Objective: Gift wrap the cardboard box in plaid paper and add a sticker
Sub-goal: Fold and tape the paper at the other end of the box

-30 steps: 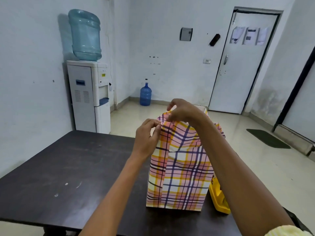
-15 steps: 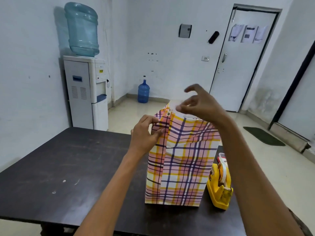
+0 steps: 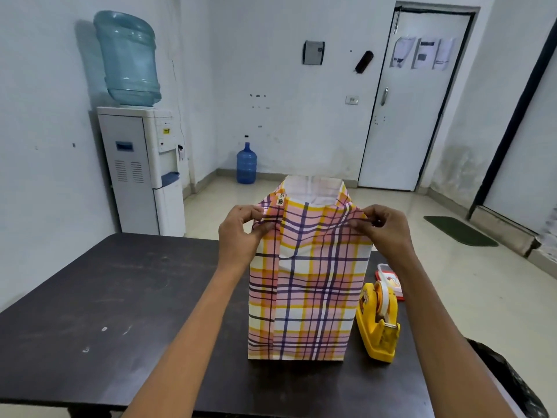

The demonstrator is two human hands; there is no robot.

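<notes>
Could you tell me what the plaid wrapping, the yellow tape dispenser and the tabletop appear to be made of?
Plaid wrapping: thin paper, matte, white underside; it holds sharp creases. Yellow tape dispenser: likely moulded plastic, smooth with a slight sheen. Tabletop: dark, probably laminate or painted wood, dull and scuffed with pale marks.

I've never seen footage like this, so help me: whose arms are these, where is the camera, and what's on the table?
No machine here: a person wears a camera on the head, looking forward and down, so both arms are their own. On the dark table stands the box, hidden inside plaid paper whose top is not yet closed. The left hand pinches the paper at the top left corner, the right hand at the top right. To the right sits a yellow tape dispenser, with a small red-rimmed container behind it.
</notes>
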